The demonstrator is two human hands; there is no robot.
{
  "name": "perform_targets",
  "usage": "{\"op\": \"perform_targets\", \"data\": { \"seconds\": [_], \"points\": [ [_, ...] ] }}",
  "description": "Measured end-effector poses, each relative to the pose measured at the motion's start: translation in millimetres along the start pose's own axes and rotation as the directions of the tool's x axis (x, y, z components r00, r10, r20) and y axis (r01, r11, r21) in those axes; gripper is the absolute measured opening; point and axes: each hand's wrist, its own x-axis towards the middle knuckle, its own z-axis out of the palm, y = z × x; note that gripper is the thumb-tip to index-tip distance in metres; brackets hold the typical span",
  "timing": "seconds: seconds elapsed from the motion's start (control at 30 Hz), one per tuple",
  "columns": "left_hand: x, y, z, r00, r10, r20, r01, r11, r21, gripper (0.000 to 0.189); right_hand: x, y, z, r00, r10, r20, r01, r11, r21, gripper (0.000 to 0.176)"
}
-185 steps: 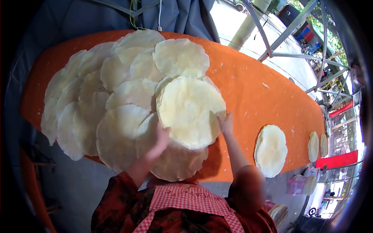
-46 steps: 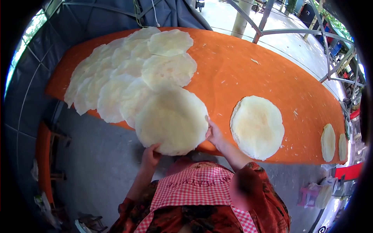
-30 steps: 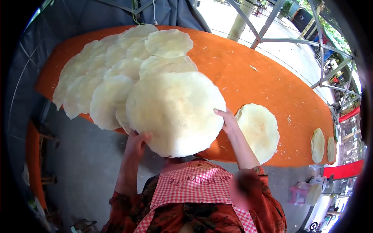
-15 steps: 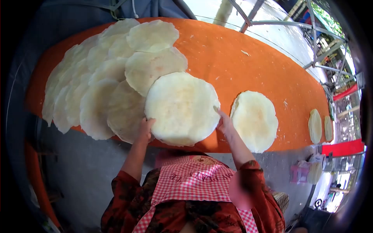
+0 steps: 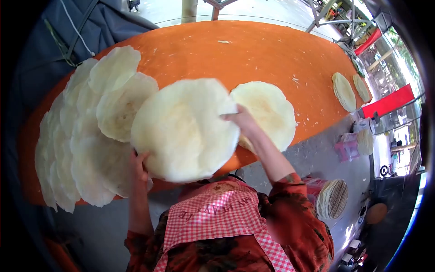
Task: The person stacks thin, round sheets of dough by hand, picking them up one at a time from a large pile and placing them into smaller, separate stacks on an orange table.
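A large pale round sheet (image 5: pixel 186 131) is held at its two sides above the table's near edge. My left hand (image 5: pixel 139 165) grips its lower left rim, thumb on top and the other fingers mostly hidden. On the right rim, my right hand (image 5: pixel 240 119) pinches the sheet, with fingers lying over its surface. Thin overlapping round sheets (image 5: pixel 86 136) cover the table's left part, partly beneath the held one. Just right of it lies a stack of round sheets (image 5: pixel 267 113), close to my right forearm.
The orange table (image 5: pixel 190 54) has scattered flakes on it. Two small stacks (image 5: pixel 344 92) lie at its far right end. Below stand a pink container (image 5: pixel 346 149) and a round bundle of sheets (image 5: pixel 332 199). Metal frame bars rise behind, and dark fabric (image 5: pixel 104 27) hangs at the back left.
The view has turned to the right. Both hands have carried the held sheet left relative to the table, away from the stack on the right, and it now looks lifted and slightly tilted.
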Motion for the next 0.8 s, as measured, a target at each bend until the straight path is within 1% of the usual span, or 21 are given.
{"op": "perform_targets", "data": {
  "seconds": [0.07, 0.13, 0.2, 0.27, 0.3, 0.37, 0.43, 0.47, 0.53, 0.57, 0.63, 0.67, 0.7, 0.77, 0.8],
  "points": [
    [-2.8, 18.8, 65.6, 0.995, -0.015, 0.102, 0.011, 0.999, 0.041, 0.052, -24.8, -34.5, -53.1, 0.989, -0.067, -0.134, 0.062, 0.997, -0.039, 0.048],
    [5.3, 8.6, 128.5, 0.964, 0.105, 0.245, -0.11, 0.994, 0.008, 0.05, -56.3, -68.1, -101.5, 0.967, -0.172, -0.19, 0.184, 0.982, 0.051, 0.053],
    [0.4, 8.3, 194.1, 0.946, -0.018, 0.325, -0.012, 0.996, 0.09, 0.047, -71.5, -81.7, -158.6, 0.945, -0.245, -0.218, 0.272, 0.956, 0.108, 0.049],
    [7.9, -13.2, 246.6, 0.888, 0.009, 0.46, -0.017, 1.0, 0.012, 0.043, -85.1, -83.0, -208.5, 0.931, -0.271, -0.244, 0.312, 0.938, 0.15, 0.051],
    [10.9, -24.8, 268.1, 0.877, -0.024, 0.48, 0.01, 0.999, 0.032, 0.042, -90.2, -81.1, -230.3, 0.925, -0.28, -0.258, 0.329, 0.929, 0.171, 0.052],
    [23.7, -54.3, 298.0, 0.853, -0.103, 0.512, 0.061, 0.993, 0.099, 0.036, -92.1, -61.2, -272.5, 0.922, -0.258, -0.288, 0.314, 0.935, 0.167, 0.053],
    [42.7, -98.6, 309.7, 0.878, -0.146, 0.456, 0.055, 0.977, 0.208, 0.034, -78.9, -25.5, -308.7, 0.922, -0.211, -0.325, 0.279, 0.943, 0.18, 0.053],
    [52.9, -123.0, 310.2, 0.889, -0.167, 0.426, 0.054, 0.963, 0.265, 0.033, -66.1, 1.7, -326.5, 0.934, -0.16, -0.32, 0.226, 0.957, 0.181, 0.053],
    [82.1, -185.5, 293.8, 0.921, -0.164, 0.354, 0.008, 0.916, 0.402, 0.032, -42.5, 51.4, -356.0, 0.95, -0.054, -0.308, 0.114, 0.977, 0.178, 0.053],
    [87.8, -202.0, 289.3, 0.935, -0.156, 0.318, -0.01, 0.885, 0.465, 0.031, -38.5, 64.1, -361.6, 0.952, -0.041, -0.304, 0.113, 0.969, 0.221, 0.052],
    [69.9, -197.2, 296.5, 0.961, -0.117, 0.251, -0.009, 0.893, 0.449, 0.031, -36.3, 81.3, -362.1, 0.953, -0.017, -0.302, 0.112, 0.946, 0.303, 0.051],
    [63.0, -195.0, 302.1, 0.971, -0.097, 0.219, -0.009, 0.899, 0.438, 0.03, -34.8, 81.0, -364.1, 0.955, -0.003, -0.297, 0.094, 0.952, 0.293, 0.05],
    [63.3, -196.7, 301.5, 0.965, -0.075, 0.251, -0.041, 0.902, 0.429, 0.03, -37.3, 75.0, -362.7, 0.956, 0.014, -0.293, 0.072, 0.957, 0.281, 0.05],
    [62.4, -199.9, 298.5, 0.973, -0.085, 0.214, -0.024, 0.886, 0.463, 0.033, -40.5, 72.1, -365.7, 0.963, 0.032, -0.267, 0.042, 0.964, 0.263, 0.051],
    [63.3, -198.9, 301.4, 0.976, -0.084, 0.202, -0.022, 0.88, 0.475, 0.034, -39.8, 70.7, -366.2, 0.955, 0.034, -0.294, 0.013, 0.988, 0.154, 0.052]
  ]
}}
